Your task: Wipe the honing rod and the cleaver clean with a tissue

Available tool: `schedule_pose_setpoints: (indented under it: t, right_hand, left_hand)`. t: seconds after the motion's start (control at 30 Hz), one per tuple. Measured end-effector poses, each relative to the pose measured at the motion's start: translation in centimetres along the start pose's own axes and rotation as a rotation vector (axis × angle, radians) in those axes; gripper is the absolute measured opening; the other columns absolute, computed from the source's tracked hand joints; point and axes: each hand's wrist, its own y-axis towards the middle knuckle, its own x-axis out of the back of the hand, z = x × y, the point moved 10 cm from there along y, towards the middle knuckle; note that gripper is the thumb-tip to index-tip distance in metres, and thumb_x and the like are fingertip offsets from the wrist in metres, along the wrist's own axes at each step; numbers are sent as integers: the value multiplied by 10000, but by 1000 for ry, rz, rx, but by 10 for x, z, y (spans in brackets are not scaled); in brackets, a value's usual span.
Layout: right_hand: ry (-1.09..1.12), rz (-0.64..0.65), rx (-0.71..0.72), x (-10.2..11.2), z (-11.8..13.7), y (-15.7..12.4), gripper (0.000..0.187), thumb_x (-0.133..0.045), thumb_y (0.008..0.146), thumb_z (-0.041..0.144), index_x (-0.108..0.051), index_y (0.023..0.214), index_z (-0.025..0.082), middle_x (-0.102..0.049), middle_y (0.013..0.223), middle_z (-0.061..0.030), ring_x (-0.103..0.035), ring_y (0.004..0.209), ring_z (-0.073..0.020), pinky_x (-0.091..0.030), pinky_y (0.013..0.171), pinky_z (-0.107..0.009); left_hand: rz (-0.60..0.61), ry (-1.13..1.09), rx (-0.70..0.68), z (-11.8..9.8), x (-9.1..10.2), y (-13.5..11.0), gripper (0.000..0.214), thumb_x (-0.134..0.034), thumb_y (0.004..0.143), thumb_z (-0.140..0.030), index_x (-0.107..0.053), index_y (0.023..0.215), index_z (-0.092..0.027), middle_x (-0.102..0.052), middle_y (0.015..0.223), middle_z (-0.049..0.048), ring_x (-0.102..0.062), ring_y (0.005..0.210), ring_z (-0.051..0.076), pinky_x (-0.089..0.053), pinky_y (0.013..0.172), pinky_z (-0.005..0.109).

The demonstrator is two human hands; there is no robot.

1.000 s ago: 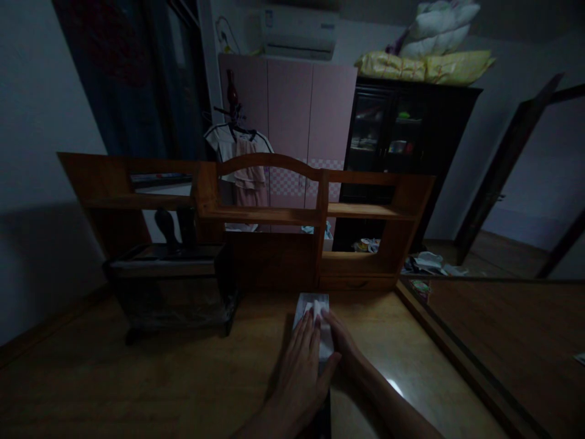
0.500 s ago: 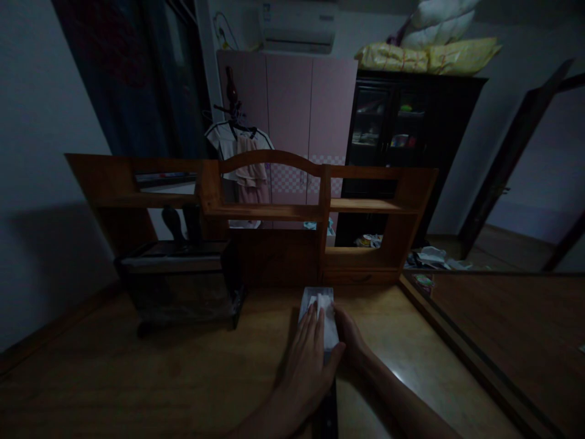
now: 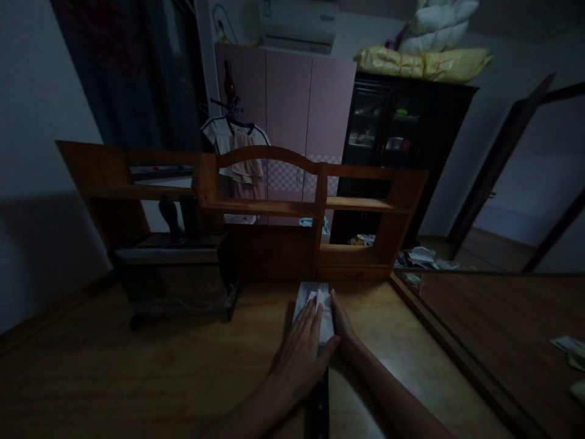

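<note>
A pale grey rectangular box [image 3: 305, 294] sits on the wooden tabletop, its long side pointing away from me. White crumpled sheet material [image 3: 325, 320], looking like tissue or thin cloth, lies over its top. My left hand [image 3: 301, 350] rests on the sheet and the box's left part, fingers stretched out and fairly straight, thumb toward the right. Along the box's right side lies my right hand [image 3: 343, 326], fingers extended forward against the edge; some of them are hidden. Below the box a dark narrow strip [image 3: 319, 408] runs toward me, partly under my left wrist.
A dark glass-sided case [image 3: 173, 286] with upright black handles stands on the left of the tabletop [image 3: 114, 372]. A wooden shelf unit [image 3: 260, 210] spans the back. The tabletop's raised right edge [image 3: 439, 341] borders a brown floor-like surface.
The view has shifted slightly, so everything sits a little further left and higher. Both hands stay at the box, with only small finger shifts.
</note>
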Motion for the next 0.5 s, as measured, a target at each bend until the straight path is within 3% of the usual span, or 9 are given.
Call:
schedule_pose_setpoints:
  t: [0.23,0.5]
  right_hand:
    - [-78,-78,174,8,14,-2,330,-755,665,373,-672,924,186,-727,812,-16,-673,714,-193,-510,676,-277]
    - [54,50,-17,-6,-4,-4,470,-566,797,550,-670,993,135,-729,870,-85,-685,772,-228,-524,732,-330]
  left_hand:
    - [-36,-6,-25,0,0,0,607,-347,955,-481,-250,1464,-164,-184,1537,96,-183,1407,248,-290,1132,457]
    - [-44,-31,1,1,6,2,588,-344,956,-482,-275,1452,-175,-194,1539,88,-180,1412,233,-273,1141,451]
